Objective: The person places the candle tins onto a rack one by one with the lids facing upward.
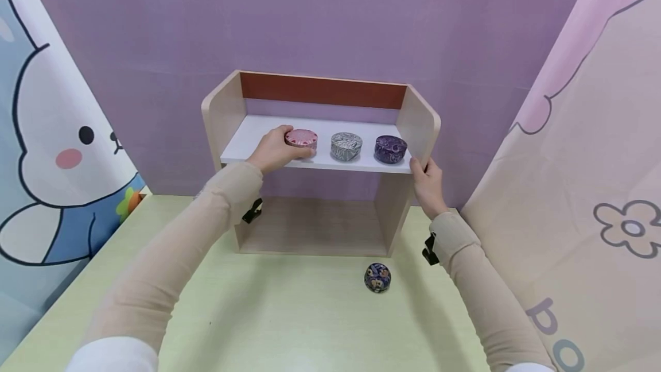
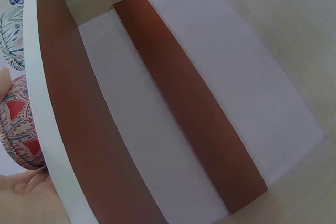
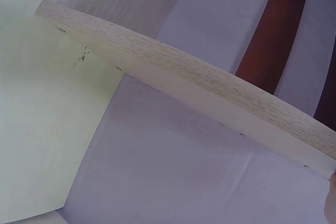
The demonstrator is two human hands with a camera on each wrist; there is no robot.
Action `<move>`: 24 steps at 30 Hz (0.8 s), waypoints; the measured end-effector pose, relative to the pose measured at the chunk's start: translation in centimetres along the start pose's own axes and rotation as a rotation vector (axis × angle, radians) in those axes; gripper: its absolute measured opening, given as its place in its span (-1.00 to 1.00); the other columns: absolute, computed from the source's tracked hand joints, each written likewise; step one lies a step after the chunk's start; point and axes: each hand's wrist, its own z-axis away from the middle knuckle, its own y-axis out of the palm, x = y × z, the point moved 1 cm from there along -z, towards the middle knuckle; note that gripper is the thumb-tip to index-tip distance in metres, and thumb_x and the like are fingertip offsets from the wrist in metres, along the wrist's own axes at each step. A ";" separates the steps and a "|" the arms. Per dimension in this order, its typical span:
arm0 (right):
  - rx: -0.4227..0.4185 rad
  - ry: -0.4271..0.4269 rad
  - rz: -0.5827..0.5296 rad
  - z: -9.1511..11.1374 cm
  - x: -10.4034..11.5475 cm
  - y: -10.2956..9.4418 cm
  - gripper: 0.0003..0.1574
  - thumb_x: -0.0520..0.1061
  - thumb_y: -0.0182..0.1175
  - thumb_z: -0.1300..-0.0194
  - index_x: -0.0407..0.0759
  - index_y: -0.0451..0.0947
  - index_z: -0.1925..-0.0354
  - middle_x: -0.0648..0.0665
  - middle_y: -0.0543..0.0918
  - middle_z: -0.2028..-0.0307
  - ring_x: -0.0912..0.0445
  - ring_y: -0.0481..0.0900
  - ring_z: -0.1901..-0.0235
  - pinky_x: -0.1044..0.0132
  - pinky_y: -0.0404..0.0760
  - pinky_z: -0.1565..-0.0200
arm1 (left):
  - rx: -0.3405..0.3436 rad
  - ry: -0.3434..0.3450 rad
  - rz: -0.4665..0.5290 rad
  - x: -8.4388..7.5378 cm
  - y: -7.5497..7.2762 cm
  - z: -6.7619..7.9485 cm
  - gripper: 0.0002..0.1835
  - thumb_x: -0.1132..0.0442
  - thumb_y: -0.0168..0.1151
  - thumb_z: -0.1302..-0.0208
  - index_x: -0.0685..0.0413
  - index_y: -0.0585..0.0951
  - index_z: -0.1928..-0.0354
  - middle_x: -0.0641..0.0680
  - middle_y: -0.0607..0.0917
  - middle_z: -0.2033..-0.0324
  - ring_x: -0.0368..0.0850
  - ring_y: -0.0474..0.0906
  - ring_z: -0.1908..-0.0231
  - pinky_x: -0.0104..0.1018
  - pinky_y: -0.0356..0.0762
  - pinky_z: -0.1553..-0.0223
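Observation:
On the white upper board of a small wooden shelf (image 1: 310, 166) stand three round tins in a row. My left hand (image 1: 275, 151) holds the pink and red patterned tin (image 1: 302, 139) at the left, thumb in front and fingers behind. In the left wrist view that tin (image 2: 20, 124) sits against the board's edge. Beside it are a grey-white leaf-patterned tin (image 1: 346, 146) and a dark purple tin (image 1: 390, 149). My right hand (image 1: 428, 185) grips the front edge of the shelf's right side panel; in the right wrist view only a bit of finger (image 3: 331, 200) shows.
A dark blue patterned tin (image 1: 377, 278) lies on the pale green table (image 1: 289, 326) in front of the shelf. The lower compartment (image 1: 315, 225) is open at the front. Purple cloth (image 1: 330, 16) hangs behind, with printed cloths at both sides.

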 end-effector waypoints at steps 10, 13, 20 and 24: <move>0.019 0.005 -0.002 0.0 0.0 0.0 -0.50 0.00 -0.06 -0.36 -0.31 0.37 -0.11 -0.26 0.51 -0.02 0.14 0.40 0.06 0.35 0.37 -0.03 | 0.017 0.006 0.034 0.2 -0.3 0.6 0.01 -0.11 0.34 0.03 0.15 0.07 -0.38 0.19 0.26 -0.30 0.05 0.20 -0.27 -0.05 0.20 -0.28; 0.020 0.014 -0.006 0.1 -0.1 0.0 -0.51 0.00 -0.06 -0.36 -0.29 0.37 -0.10 -0.24 0.50 -0.01 0.13 0.39 0.07 0.34 0.37 -0.03 | 0.026 0.029 0.034 0.1 -0.5 1.2 -0.03 -0.06 0.33 -0.01 0.16 0.07 -0.38 0.18 0.24 -0.32 0.05 0.19 -0.28 -0.05 0.19 -0.29; 0.018 0.015 -0.015 0.0 -0.1 -0.1 -0.50 0.02 -0.07 -0.36 -0.29 0.38 -0.10 -0.23 0.50 0.00 0.14 0.38 0.08 0.36 0.36 0.00 | -0.070 0.054 0.085 0.2 -1.0 2.8 -0.13 0.00 0.26 -0.10 0.07 0.09 -0.39 0.14 0.15 -0.37 0.16 0.16 -0.30 0.00 0.22 -0.27; 0.020 0.012 -0.012 0.0 0.0 -0.1 -0.50 0.03 -0.07 -0.36 -0.29 0.38 -0.10 -0.24 0.50 0.02 0.15 0.39 0.10 0.39 0.36 0.03 | -0.198 0.155 0.161 0.5 -1.0 4.5 -0.29 0.12 0.22 -0.15 0.11 0.21 -0.33 0.16 0.25 -0.31 0.11 0.19 -0.29 -0.08 0.30 -0.25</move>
